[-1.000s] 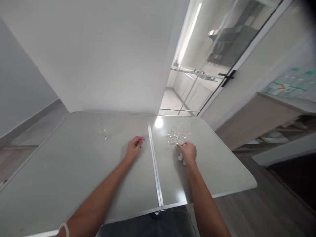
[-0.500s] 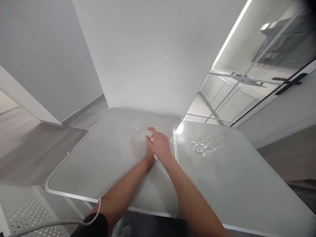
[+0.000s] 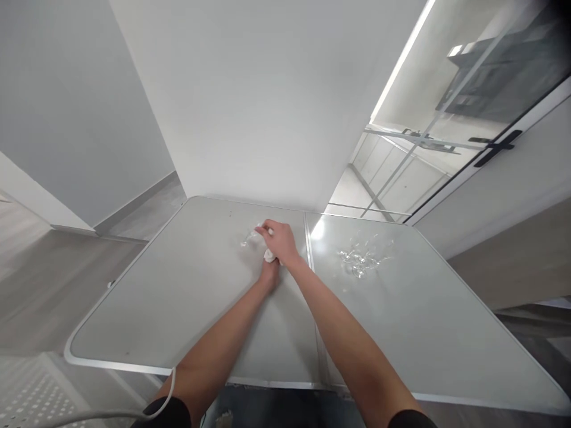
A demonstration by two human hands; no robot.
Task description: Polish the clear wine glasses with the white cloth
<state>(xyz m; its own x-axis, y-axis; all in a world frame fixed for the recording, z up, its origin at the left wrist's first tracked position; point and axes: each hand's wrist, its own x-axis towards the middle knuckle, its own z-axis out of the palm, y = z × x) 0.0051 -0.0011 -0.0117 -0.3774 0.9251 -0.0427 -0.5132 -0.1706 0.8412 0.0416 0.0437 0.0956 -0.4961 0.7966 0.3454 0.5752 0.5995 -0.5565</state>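
Note:
My right hand [image 3: 280, 241] is curled over a wad of white cloth [image 3: 269, 255] on the left half of the grey folding table [image 3: 178, 297]. Its fingertips touch a small clear glass piece [image 3: 248, 239] that leans on the tabletop. My left hand [image 3: 269, 274] lies right under the right hand; only its wrist and heel show, and its fingers are hidden. A cluster of several clear glass pieces [image 3: 362, 261] sits on the table's right half, a forearm's length from both hands.
A metal seam [image 3: 311, 285] splits the table down the middle. A white wall stands just behind the table's far edge. A glass door with a black handle [image 3: 495, 147] is at the right. A white cable [image 3: 102, 413] hangs by my left arm.
My right hand left the glass cluster on the right half and crossed the seam to the small glass piece, covering my left hand. The view swung left.

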